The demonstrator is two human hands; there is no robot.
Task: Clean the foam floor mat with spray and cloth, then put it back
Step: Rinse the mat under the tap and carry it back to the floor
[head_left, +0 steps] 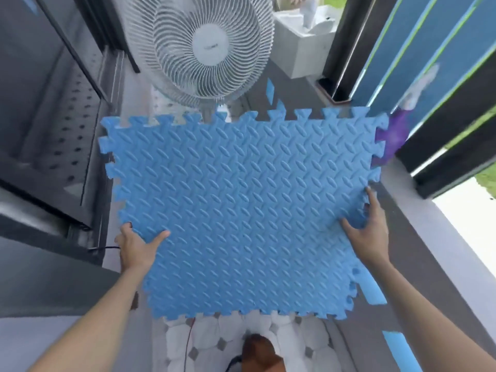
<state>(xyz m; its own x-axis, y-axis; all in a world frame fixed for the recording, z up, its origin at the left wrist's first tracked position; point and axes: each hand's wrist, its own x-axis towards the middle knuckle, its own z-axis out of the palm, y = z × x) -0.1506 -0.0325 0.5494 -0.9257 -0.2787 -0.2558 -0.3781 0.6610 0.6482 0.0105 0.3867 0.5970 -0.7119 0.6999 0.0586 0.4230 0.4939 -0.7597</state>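
Head view, looking down past two bare forearms onto white floor tiles [284, 342] with small grey diamond insets, and a brown shape at the bottom edge, too cut off to identify. Just above that, held off the floor and roughly flat: blue foam mat [241, 208], diamond-plate texture upward, jigsaw teeth all round. Left hand [135, 247] clamped on the near-left edge, thumb lying on top, fingers curled beneath and out of sight. Right hand [366, 232] on the right edge, thumb and fingers spread across the top face, probably steadying rather than pinching. Wide two-handed grip likely chosen because a floppy sheet sags and folds if carried from one side only. No spray bottle and no cloth anywhere in sight, so hard to judge whether cleaning lies ahead or behind; carrying, either way. Loose blue edge strips [371, 288] on the grey floor to the right, apparently trim pieces from the same set. Further off, behind the far teeth, a white pedestal fan [201, 47], close enough to snag if swung forward. Beyond that, a white box [300, 41] and dark railing posts.
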